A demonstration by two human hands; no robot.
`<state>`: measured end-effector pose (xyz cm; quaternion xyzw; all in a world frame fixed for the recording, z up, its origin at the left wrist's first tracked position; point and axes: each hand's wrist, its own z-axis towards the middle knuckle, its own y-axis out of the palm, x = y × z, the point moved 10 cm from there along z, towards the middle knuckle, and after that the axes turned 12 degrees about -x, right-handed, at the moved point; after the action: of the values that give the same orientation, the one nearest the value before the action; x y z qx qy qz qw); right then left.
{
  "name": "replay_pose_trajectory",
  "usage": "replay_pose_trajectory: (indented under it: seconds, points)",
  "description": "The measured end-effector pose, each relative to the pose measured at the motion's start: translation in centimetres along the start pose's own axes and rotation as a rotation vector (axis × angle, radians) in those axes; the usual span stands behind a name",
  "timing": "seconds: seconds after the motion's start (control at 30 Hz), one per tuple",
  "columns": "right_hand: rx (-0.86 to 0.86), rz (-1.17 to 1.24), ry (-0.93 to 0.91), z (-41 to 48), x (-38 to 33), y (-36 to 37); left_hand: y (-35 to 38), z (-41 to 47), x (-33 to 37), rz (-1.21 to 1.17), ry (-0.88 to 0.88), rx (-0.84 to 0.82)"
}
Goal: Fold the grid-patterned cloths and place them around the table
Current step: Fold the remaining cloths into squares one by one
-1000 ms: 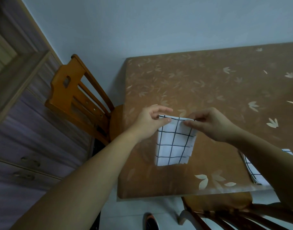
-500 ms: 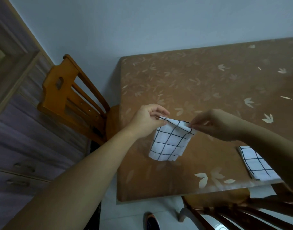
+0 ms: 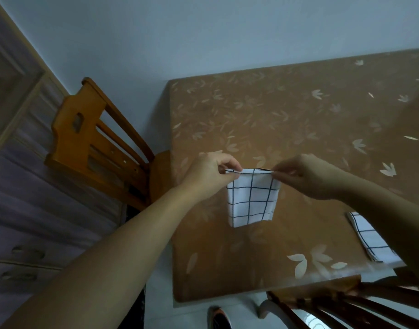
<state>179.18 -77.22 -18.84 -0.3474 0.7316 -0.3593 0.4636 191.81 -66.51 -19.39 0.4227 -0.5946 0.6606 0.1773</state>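
While it hangs by its top edge over the near-left part of the table (image 3: 298,115), the folded grid-patterned cloth (image 3: 251,200) is stretched flat between two hands, white with dark lines, its lower edge loose. Whether that lower edge touches the table cannot be told.

The left hand (image 3: 210,176) pinches the cloth's upper left corner between thumb and curled fingers. The right hand (image 3: 308,176) pinches the upper right corner in the same way, its fingers drawn close together on the fabric.

A second folded cloth (image 3: 370,238) of the same pattern lies flat on the table at its near edge, toward the right, partly hidden by the right forearm. The table wears a brown covering printed with pale leaves.

A wooden chair (image 3: 89,138) stands at the table's left side, its seat tucked against the edge. Another chair back (image 3: 334,305), darker, shows just below the table's near edge. A drawer unit (image 3: 25,233) with handles stands left of the table, beyond the wooden chair. The toe of a shoe (image 3: 219,319) shows on the floor below the table's near edge.
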Motion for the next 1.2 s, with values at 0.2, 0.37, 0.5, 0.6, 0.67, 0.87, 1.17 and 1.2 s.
replay_pose_trajectory:
  seconds: [0.2, 0.37, 0.5, 0.6, 0.67, 0.87, 1.17, 1.2]
  points:
    - [0.171, -0.035, -0.013, 0.2, -1.5, -3.1, -2.1, 0.1, 0.1, 0.097, -0.023, -0.04]
    - [0.287, 0.025, -0.01, -0.4, -2.3, -5.0, -3.3, 0.0, 1.2, 0.099, 0.044, -0.023]
    - [0.267, -0.073, -0.043, -0.9, -3.4, -5.7, -3.5, -0.1, 1.8, 0.175, 0.015, -0.053]
    - [0.234, -0.102, -0.057, -1.6, -3.6, -6.1, -3.6, -0.3, 2.5, 0.111, -0.022, -0.062]
    - [0.172, -0.122, -0.044, -1.8, -3.5, -5.8, -3.6, -0.4, 2.8, -0.002, -0.041, -0.055]
    - [0.125, -0.066, -0.129, -1.1, -6.7, -4.6, -2.4, -0.5, 4.9, -0.229, -0.034, -0.062]
    - [0.122, 0.17, -0.163, -1.9, -6.1, -7.3, -2.5, -1.1, 5.4, -0.246, -0.001, -0.103]
    - [0.132, 0.241, -0.151, -2.1, -5.7, -7.7, -2.5, -1.3, 5.3, -0.249, 0.0, -0.095]
